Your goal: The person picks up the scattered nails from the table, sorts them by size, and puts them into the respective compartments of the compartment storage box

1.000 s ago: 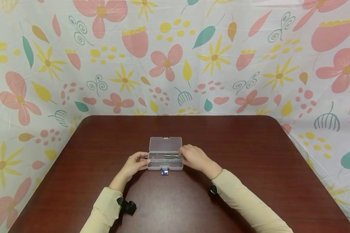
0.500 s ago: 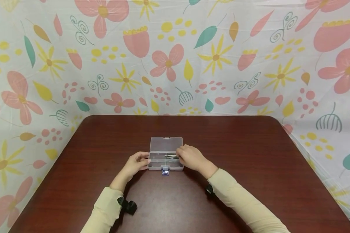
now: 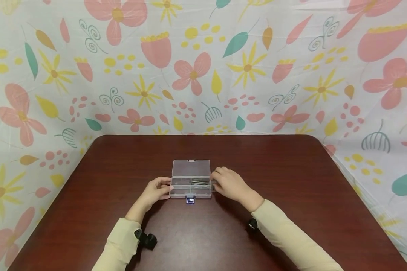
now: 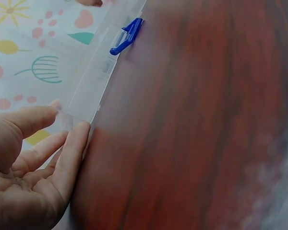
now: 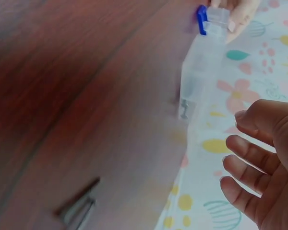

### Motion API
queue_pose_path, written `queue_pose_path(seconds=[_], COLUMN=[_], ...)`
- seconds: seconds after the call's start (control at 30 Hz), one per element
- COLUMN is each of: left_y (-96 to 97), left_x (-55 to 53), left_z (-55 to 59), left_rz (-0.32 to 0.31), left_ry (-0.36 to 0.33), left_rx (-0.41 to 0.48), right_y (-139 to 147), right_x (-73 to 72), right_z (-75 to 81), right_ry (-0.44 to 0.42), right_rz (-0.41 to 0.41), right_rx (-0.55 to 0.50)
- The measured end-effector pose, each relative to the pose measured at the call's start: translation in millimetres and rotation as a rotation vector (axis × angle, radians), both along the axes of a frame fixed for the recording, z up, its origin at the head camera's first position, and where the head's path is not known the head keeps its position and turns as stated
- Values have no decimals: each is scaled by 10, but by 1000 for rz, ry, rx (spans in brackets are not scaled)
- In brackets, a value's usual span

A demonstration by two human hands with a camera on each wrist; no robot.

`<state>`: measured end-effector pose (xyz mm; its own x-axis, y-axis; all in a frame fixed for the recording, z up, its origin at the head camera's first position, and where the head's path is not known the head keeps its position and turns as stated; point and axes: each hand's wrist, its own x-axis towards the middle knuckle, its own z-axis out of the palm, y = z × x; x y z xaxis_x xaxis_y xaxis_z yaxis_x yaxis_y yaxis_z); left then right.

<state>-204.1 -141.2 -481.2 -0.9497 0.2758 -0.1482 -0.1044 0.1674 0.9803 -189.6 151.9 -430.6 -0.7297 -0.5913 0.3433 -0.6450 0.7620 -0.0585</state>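
Observation:
A clear plastic storage box (image 3: 179,191) with its lid (image 3: 191,168) raised lies on the table. Its blue latch (image 3: 190,200) hangs at the front. Several slender silvery metal rods (image 3: 199,182), perhaps screws or nails, lie in the back right compartment. My left hand (image 3: 157,189) grips the box's left end between thumb and fingers, as the left wrist view confirms. Beside the right end is my right hand (image 3: 232,184), fingers loosely curved. In the right wrist view, the right hand (image 5: 266,163) holds nothing that shows; whether it touches the box is unclear.
The dark reddish wooden table (image 3: 278,162) ends at a flower-patterned cloth (image 3: 203,67) behind it. Low in the right wrist view, a blurred dark forked shape (image 5: 78,207) appears over the table; its kind cannot be made out.
My right hand first dips left over the right compartment, then draws back right past the box's end, uncovering more of the metal rods. The left hand keeps its grip.

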Motion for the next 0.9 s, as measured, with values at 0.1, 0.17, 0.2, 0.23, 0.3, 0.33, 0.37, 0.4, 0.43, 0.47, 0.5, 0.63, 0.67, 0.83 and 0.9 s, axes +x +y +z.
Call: queue_pose_path(seconds=[0.1,0.17,0.2,0.23,0.3,0.33,0.37,0.4,0.43,0.47,0.5,0.63,0.67,0.83,0.9], left_y=[3,9,13,16,26,32,38,45,48,51,53,69,73,77,72], left_x=[20,28,30,30,31,32,33,34,33,33,32,33,33,27,27], left_z=[-4,-5,-2,2,17,26,34,41,50,57,60,64,60,56,66], left_rz=[7,21,29,37,47,50,51,53,55,54,52,52,49,47,44], left_ry=[6,18,24,29,37,38,37,34,31,30,30,31,32,39,46], left_rx=[2,4,7,8,12,13,14,17,16,14,12,2,-1,-18,-29], right_y=[81,140,169,197,252,279,304,329,352,373,394,489,515,611,628], right_x=[66,107,125,141,175,193,211,231,250,272,293,402,434,559,590], right_z=[40,64,73,81,101,110,115,120,121,122,116,79,68,34,34], right_ry=[-1,7,8,10,12,14,16,15,11,8,4,-20,-32,-105,-130], right_rz=[-33,-44,-50,-56,-67,-76,-85,-94,-103,-110,-118,-151,-163,-218,-229], right_rx=[1,-1,2,6,9,13,15,16,15,15,14,17,16,10,4])
